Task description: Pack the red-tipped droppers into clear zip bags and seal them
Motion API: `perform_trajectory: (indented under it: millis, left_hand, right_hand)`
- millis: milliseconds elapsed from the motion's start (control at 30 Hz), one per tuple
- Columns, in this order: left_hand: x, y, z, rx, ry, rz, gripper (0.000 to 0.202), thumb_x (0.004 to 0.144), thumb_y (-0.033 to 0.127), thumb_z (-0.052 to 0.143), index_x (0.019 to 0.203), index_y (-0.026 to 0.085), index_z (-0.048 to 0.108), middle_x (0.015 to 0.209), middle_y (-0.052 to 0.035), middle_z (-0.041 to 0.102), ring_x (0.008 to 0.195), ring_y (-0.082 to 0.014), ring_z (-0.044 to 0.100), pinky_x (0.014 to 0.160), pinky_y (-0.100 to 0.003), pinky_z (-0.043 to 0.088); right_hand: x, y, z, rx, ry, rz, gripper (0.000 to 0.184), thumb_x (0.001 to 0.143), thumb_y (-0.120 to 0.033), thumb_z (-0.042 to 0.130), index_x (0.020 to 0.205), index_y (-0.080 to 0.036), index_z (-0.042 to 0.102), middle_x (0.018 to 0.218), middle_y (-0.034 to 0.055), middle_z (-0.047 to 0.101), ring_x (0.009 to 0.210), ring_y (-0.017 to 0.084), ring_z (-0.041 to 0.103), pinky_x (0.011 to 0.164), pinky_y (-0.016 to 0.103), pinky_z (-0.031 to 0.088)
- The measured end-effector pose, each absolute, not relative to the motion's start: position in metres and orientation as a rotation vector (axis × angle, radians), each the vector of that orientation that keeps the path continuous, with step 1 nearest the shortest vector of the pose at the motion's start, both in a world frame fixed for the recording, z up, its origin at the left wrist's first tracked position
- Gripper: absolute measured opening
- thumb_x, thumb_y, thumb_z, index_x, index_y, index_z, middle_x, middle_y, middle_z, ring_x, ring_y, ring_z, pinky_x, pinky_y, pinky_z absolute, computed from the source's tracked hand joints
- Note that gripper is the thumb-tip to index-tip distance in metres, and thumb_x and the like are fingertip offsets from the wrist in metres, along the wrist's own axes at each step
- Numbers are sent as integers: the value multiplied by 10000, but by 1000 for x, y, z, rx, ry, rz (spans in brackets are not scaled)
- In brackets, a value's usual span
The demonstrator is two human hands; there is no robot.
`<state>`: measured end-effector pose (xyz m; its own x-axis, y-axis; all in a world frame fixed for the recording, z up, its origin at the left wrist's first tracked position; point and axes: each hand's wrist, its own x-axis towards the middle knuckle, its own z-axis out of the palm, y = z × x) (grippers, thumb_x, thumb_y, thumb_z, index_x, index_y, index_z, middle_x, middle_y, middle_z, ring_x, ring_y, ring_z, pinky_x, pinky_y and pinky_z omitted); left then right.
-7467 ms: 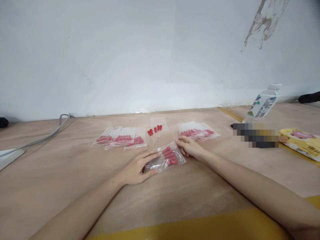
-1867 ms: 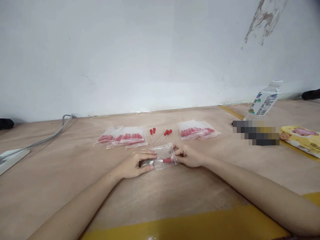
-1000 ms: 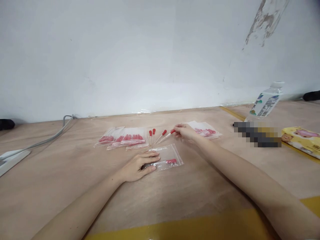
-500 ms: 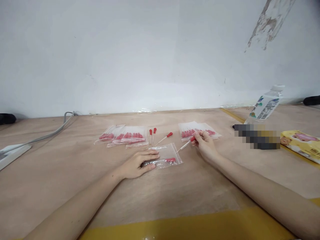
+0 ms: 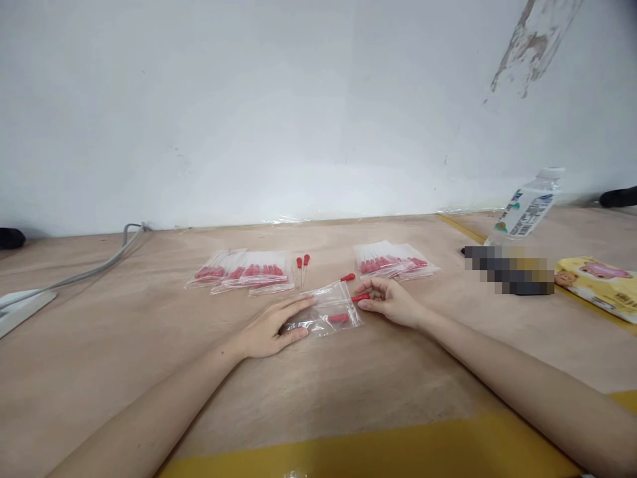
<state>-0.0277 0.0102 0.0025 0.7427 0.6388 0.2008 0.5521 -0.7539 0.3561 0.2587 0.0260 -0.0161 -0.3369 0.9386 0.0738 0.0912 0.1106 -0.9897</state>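
My left hand lies flat with fingers spread, pressing down the left part of a clear zip bag on the table. Inside that bag rests a glass dropper with a red bulb. At the bag's right end, my right hand pinches the red bulb of another dropper; its glass tube reaches into the bag's mouth. Just beyond the bag's far corner is a loose dropper, its tube partly hidden. Two more loose droppers lie behind my left fingertips.
Filled dropper bags lie in overlapping piles, a left pile and a right pile. Farther right are a tilted plastic bottle, a pixelated dark item and a yellow packet. A grey cable runs along the left.
My right hand has moved left and slightly down, bringing the dropper's tube into the bag. The loose dropper behind the bag has shifted right. My left hand stays on the bag.
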Motion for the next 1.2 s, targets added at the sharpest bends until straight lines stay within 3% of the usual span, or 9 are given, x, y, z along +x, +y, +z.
perform_trajectory:
  millis: [233,467,667,800,967,1200]
  left_hand:
    - [-27,11,3,2688,920,432,492,897,377,436,1359,279,298,1407,-27,334,1276,-220,327,1046,-407,305]
    - [-26,10,3,2690,905,420,495,896,373,438,1361,278,296,1407,-31,333,1272,-224,335,1040,-411,315]
    - [-27,13,0,2697,911,434,501,890,383,449,1359,273,309,1405,-37,339,1280,-227,324,1047,-423,303]
    - [-29,16,-5,2691,903,415,480,892,388,444,1344,258,348,1413,-36,324,1286,-224,315,1056,-406,293]
    - [-30,16,-5,2681,896,401,463,897,384,437,1337,261,362,1419,-32,309,1295,-218,299,1062,-410,282]
    - [-29,15,-3,2663,864,419,452,897,379,438,1331,270,370,1417,-22,311,1289,-218,312,1060,-406,285]
  right_hand:
    - [252,32,-19,-1086,-1932,884,166,674,-322,668,711,-171,610,603,-28,519,532,81,412,509,222,332]
    - [246,28,-15,-1159,-1965,759,135,703,-295,638,773,-182,662,652,1,592,591,109,495,545,232,375]
    - [239,21,-16,-1037,-1965,873,211,774,-245,529,955,-157,593,882,65,635,761,152,585,659,273,455]
    - [250,34,-7,-1274,-2037,416,198,809,-226,479,935,-160,617,844,67,625,737,165,561,680,306,442]
    - [254,58,5,-1322,-2333,-227,249,839,-277,462,1014,-216,627,1123,97,546,986,250,470,812,409,361]
    - [244,68,3,-1374,-2367,-187,181,832,-310,492,852,-222,649,1033,59,598,954,235,473,789,391,335]
